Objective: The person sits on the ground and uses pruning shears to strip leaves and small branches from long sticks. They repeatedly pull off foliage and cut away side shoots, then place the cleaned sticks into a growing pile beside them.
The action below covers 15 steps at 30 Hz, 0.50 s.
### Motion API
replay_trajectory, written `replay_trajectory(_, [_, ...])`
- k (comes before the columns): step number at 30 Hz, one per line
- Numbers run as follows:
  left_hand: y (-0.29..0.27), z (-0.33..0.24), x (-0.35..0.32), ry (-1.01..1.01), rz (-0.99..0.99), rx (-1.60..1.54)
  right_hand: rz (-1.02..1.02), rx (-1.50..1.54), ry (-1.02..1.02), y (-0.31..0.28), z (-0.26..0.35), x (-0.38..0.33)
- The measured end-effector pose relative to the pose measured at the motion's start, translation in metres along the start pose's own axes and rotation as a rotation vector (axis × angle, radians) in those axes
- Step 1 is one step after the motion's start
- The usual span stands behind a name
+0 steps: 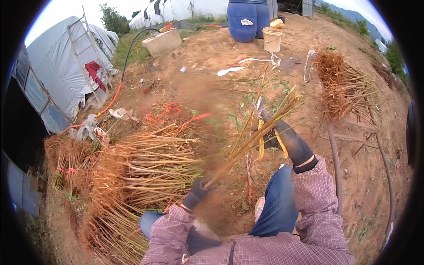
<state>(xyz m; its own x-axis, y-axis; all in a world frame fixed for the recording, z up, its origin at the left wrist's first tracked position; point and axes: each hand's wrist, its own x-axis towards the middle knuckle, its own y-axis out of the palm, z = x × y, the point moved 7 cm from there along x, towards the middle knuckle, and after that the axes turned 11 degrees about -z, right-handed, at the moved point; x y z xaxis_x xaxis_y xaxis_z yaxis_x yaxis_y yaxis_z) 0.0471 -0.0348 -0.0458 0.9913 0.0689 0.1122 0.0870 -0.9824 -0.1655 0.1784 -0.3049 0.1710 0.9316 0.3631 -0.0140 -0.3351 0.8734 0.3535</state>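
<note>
Gloved left hand (197,191) grips saplings (247,141); right hand (280,134) holds shears (261,128).

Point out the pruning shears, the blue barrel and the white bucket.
pruning shears (261,143), head view, on a yellow handle.
blue barrel (242,22), head view, on its front wall.
white bucket (272,42), head view, on its side wall.

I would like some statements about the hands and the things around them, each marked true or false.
1. The left hand grips a bundle of thin saplings near its root end. True.
2. The right hand holds yellow-handled pruning shears. True.
3. Both hands are bare. False: both wear dark gloves.
4. The blue barrels lie tipped over beside the person's knee. False: they stand upright far ahead.
5. A big pile of saplings lies at the person's left. True.
</note>
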Motion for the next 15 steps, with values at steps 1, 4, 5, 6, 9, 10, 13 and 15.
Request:
replay_trajectory(1, [-0.004, 0.006, 0.0, 0.0, -0.025, 0.082, 0.014, 0.01, 0.052, -0.001, -0.003, 0.004])
replay_trajectory(4, [-0.023, 0.02, 0.001, 0.139, -0.067, 0.39, 0.115, 0.117, 0.164, 0.005, -0.006, 0.021])
replay_trajectory(5, [-0.025, 0.021, 0.001, 0.145, -0.075, 0.377, 0.086, 0.096, 0.166, 0.003, -0.005, 0.022])
replay_trajectory(6, [-0.026, 0.022, 0.0, 0.151, -0.085, 0.365, 0.058, 0.076, 0.167, 0.001, -0.005, 0.022])
replay_trajectory(9, [-0.016, 0.017, 0.005, 0.182, -0.088, 0.382, 0.104, 0.303, 0.103, -0.009, -0.007, 0.029])
replay_trajectory(10, [-0.017, 0.016, 0.004, 0.189, -0.095, 0.405, 0.134, 0.311, 0.095, -0.009, -0.009, 0.025])
replay_trajectory(13, [-0.022, 0.019, 0.003, 0.18, -0.123, 0.4, -0.016, 0.201, 0.006, -0.022, -0.02, 0.022])
replay_trajectory(15, [-0.026, 0.023, 0.0, 0.18, -0.137, 0.374, -0.038, 0.091, -0.02, -0.019, -0.018, 0.019])
